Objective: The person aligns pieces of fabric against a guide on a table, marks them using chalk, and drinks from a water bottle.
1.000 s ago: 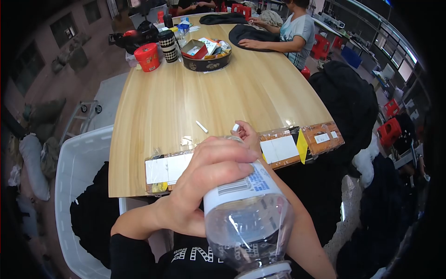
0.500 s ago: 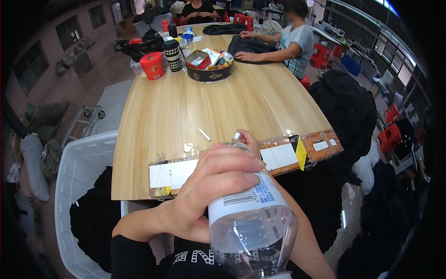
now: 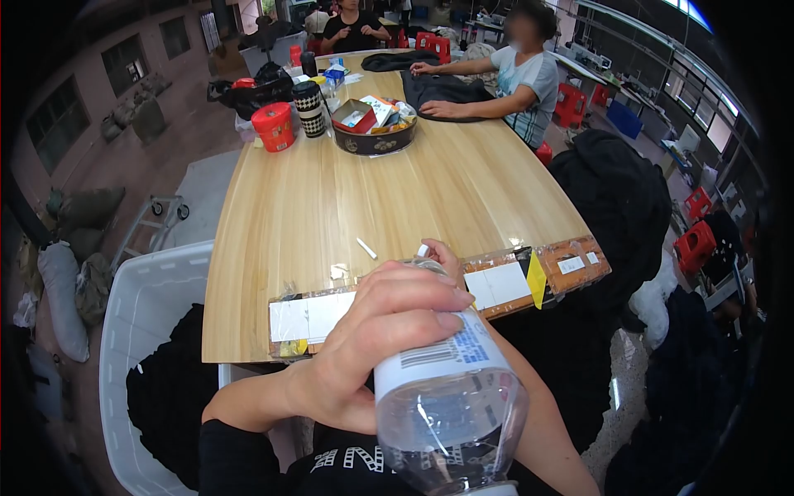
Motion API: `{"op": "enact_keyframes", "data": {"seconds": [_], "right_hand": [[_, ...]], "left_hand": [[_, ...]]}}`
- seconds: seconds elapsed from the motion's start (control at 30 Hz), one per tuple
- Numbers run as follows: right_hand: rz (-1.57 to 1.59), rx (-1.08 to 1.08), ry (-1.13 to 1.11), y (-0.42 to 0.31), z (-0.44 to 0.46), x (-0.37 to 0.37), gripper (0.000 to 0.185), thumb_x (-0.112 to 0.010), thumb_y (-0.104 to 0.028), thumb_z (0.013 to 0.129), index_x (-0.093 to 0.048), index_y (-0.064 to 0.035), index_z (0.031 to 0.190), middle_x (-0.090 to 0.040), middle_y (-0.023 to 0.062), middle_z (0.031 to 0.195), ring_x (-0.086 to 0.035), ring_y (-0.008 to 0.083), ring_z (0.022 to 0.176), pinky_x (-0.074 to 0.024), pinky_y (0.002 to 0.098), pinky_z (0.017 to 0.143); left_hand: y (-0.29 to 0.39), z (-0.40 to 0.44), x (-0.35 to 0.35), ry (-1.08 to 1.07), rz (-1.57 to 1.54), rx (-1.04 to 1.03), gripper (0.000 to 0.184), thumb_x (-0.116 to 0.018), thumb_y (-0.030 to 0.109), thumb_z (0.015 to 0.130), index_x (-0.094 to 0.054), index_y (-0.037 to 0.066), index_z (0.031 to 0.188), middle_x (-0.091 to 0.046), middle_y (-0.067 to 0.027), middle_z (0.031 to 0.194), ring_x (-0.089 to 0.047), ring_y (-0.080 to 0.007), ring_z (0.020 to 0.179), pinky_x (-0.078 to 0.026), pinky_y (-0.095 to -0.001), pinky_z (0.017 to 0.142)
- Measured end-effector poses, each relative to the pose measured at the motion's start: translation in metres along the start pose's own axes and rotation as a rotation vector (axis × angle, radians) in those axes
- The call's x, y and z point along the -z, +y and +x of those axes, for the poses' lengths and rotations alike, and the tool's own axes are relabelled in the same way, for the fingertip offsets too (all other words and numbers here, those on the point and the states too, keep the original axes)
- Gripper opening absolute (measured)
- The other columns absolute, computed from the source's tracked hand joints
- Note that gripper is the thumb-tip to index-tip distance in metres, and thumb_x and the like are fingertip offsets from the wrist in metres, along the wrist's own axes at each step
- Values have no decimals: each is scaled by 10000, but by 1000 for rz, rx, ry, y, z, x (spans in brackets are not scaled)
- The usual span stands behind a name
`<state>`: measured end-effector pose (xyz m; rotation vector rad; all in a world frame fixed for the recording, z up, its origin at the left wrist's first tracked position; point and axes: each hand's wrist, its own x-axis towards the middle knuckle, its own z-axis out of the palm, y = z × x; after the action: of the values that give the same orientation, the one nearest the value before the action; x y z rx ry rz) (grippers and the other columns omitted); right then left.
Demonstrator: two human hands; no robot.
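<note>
A clear plastic bottle [image 3: 451, 405] with a white and blue label is tilted close in front of me, its narrow neck at the bottom edge of the view. My left hand [image 3: 376, 343] wraps round the labelled part. Beyond it, partly hidden by the bottle and left hand, my right hand [image 3: 444, 258] pinches a small white cap [image 3: 424, 250] above the table's near edge. A short white stick [image 3: 366, 248] lies on the wooden table [image 3: 331, 194] to the left of that hand.
A taped strip [image 3: 571, 264] runs along the table's near edge. Farther back stand a red tub [image 3: 274, 126], a checkered cup [image 3: 308, 110] and a filled round tin [image 3: 375, 143]. A person [image 3: 525, 74] handles dark cloth [image 3: 442, 95]. A white bin [image 3: 157, 289] is at left.
The view has tilted up, so the table and its items appear lower and more of the people shows. Both hands keep their holds on the bottle and the cap.
</note>
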<state>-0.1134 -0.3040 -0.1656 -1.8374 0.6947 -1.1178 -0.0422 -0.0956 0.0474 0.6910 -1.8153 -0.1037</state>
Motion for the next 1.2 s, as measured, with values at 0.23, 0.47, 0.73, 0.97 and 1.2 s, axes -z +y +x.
{"op": "enact_keyframes", "data": {"seconds": [0.23,0.47,0.73,0.97,1.2], "right_hand": [[215,-43,-6,11,0,-2,307,-675,-120,756,-592,-23,1036,-597,81,784,-562,124,560,-471,266,556],[171,0,-4,8,-1,-1,312,-676,-118,753,-592,-23,1038,-593,78,779,-563,122,568,-472,264,561],[235,-90,-19,16,1,-4,313,-675,-118,752,-593,-27,1039,-597,83,773,-565,127,563,-470,267,554],[183,-43,-18,12,0,-2,308,-676,-123,753,-591,-29,1034,-598,84,771,-566,131,563,-470,269,553],[23,37,38,-1,-2,-2,312,-677,-121,751,-591,-28,1037,-598,91,778,-567,139,561,-469,271,551]], "left_hand": [[0,2,0,5,-3,-5,630,-782,131,649,-462,35,1184,-508,-197,1178,-525,-329,1036,-357,-460,889],[0,3,0,8,-3,-22,632,-776,131,655,-456,37,1191,-507,-197,1179,-523,-330,1040,-357,-461,891],[0,1,0,-10,-13,-15,650,-777,143,656,-443,45,1205,-496,-192,1191,-512,-324,1056,-346,-459,898],[-1,-1,-2,-4,-20,-7,650,-777,144,659,-441,45,1206,-498,-192,1185,-512,-325,1059,-346,-463,898],[-3,-1,-3,9,-25,-15,640,-776,133,658,-445,35,1196,-503,-201,1171,-519,-331,1045,-355,-466,887]]}}
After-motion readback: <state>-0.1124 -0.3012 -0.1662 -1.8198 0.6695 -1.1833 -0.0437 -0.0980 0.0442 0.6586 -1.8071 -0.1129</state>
